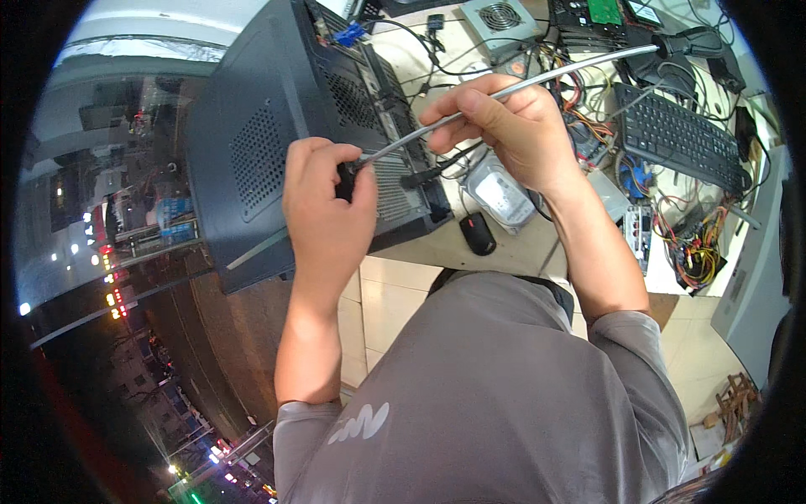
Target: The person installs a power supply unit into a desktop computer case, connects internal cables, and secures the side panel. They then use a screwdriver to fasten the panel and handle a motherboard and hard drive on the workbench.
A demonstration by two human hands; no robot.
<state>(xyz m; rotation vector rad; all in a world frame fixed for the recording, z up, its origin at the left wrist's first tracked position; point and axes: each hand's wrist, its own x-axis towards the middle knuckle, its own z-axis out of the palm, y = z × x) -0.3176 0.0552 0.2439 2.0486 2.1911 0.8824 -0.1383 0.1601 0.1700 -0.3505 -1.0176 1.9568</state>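
Over the back of a black computer case (243, 143), my left hand (327, 197) grips a small black end piece (345, 180) between thumb and fingers. A long, thin grey cable (579, 65) runs from that piece up to the right, to a black part (669, 48); I cannot tell what kind of plug it is. Partway along, my right hand (508, 122) pinches the cable between thumb and forefinger, its other fingers loosely curled. Below the hands, a black cable (432, 174) meets the case's rear side.
A black mouse (477, 233) and a hard drive in clear wrap (501, 193) lie near the table's front edge. Right of them are a black keyboard (680, 134) and bundled coloured wires (697, 252). A power supply (499, 25) stands at the back. A window borders the left.
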